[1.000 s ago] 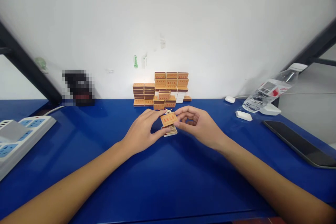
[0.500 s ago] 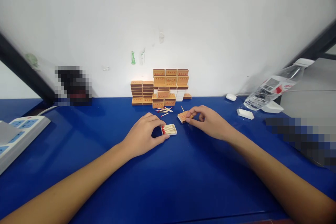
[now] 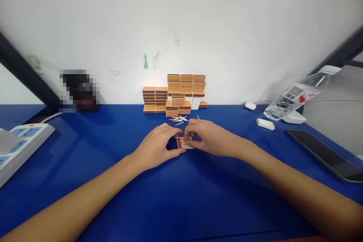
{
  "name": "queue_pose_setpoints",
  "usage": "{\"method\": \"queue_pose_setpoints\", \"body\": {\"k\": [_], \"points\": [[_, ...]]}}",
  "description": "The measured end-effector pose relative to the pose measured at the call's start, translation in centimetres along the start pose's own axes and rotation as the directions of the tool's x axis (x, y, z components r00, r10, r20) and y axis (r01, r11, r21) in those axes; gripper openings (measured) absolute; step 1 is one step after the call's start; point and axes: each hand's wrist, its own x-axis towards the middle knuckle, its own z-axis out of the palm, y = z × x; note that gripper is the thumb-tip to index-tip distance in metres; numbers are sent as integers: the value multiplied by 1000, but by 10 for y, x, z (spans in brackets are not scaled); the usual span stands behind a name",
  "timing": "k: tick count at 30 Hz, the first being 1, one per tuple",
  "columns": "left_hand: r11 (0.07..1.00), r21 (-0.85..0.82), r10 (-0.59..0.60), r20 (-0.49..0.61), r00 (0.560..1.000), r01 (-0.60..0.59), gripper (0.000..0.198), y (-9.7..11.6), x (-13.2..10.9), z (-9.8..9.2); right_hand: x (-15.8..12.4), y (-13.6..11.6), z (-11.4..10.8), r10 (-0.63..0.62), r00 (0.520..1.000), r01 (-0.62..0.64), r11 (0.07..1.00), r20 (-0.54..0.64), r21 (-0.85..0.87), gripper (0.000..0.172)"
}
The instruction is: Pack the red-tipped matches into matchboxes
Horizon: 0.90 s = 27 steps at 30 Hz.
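Between the thumb and fingers of my left hand (image 3: 155, 146) is a small open matchbox tray (image 3: 189, 148), held by its edges on the blue table. Inside it lie several red-headed matches (image 3: 181, 143). My right hand (image 3: 212, 136) reaches over the tray's right side, its thumb and forefinger pinched at the matches. Whether a match is between those fingertips cannot be made out. Just behind the tray lies a small pile of loose matches (image 3: 178, 119). One separate match (image 3: 197, 117) shows beyond my right hand, which hides the orange matchbox sleeve.
Stacked matchboxes (image 3: 185, 86) stand against the white wall. At right are a tilted water bottle (image 3: 297, 92), a white eraser-like block (image 3: 266, 124), a white earbud-like case (image 3: 250, 106) and a phone (image 3: 323, 155). A power strip (image 3: 31, 132) lies at left.
My right hand has moved left from the orange matchbox sleeve to the tray, its fingertips now at the matches. My left hand stays at the tray. The view has shifted slightly.
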Motion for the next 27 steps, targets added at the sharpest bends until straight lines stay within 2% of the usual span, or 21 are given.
{"method": "queue_pose_setpoints", "body": {"k": [6, 13, 20, 24, 27], "points": [[1000, 9, -6, 7, 1000, 6, 32, 0, -2, 0, 4, 2, -8, 13, 989, -19, 999, 151, 37, 7], [1000, 12, 24, -7, 1000, -23, 43, -2, -3, 2, 5, -2, -10, -18, 979, 30, 998, 205, -58, 17], [1000, 0, -2, -12, 1000, 2, 53, -3, -3, 3, -3, -5, -8, -80, 981, 111, 979, 179, -170, 24], [1000, 4, -14, -11, 1000, 14, 57, -2, -3, 3, -2, 1, -15, -46, 989, 64, 990, 141, -126, 26], [1000, -8, -27, -23, 999, 27, 67, -2, -4, 4, 13, 11, -19, -10, 997, 23, 986, 82, -163, 25]]}}
